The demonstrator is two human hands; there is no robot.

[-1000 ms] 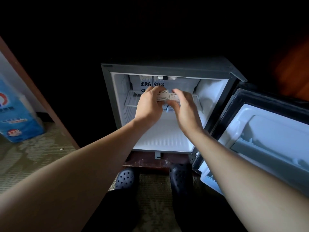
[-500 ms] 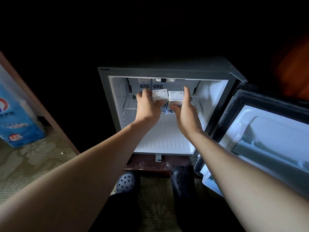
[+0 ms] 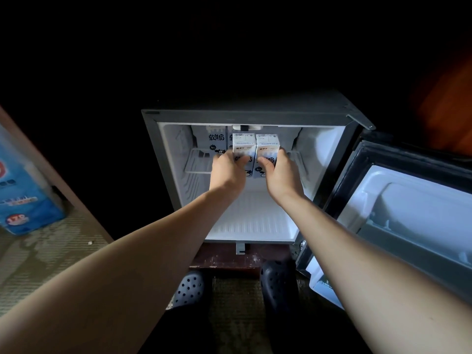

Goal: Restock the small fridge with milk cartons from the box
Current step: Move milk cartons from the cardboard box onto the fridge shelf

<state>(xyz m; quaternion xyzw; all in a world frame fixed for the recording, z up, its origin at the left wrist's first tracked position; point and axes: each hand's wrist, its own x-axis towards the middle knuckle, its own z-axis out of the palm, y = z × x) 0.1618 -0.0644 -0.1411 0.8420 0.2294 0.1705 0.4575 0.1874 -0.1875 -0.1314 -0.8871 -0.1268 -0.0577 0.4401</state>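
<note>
The small fridge (image 3: 324,154) stands open in front of me, lit inside. Two white milk cartons stand upright side by side at the front of its wire shelf (image 3: 198,162). My left hand (image 3: 227,172) grips the left carton (image 3: 244,146), fingers curled round its lower part. My right hand (image 3: 279,175) grips the right carton (image 3: 267,146) the same way, thumb on its front. Behind them, more cartons (image 3: 216,139) with black lettering stand at the back of the shelf. The box is not in view.
The fridge door (image 3: 413,215) hangs open to the right, its inner shelf pale. The fridge floor (image 3: 252,221) below the shelf is bare. A blue package (image 3: 23,198) stands on the carpet at far left beside a wooden edge. My dark clogs (image 3: 277,279) stand below the fridge.
Both hands have slid down from the carton tops to their lower halves. The two cartons now stand fully upright and together on the shelf; the view has shifted slightly.
</note>
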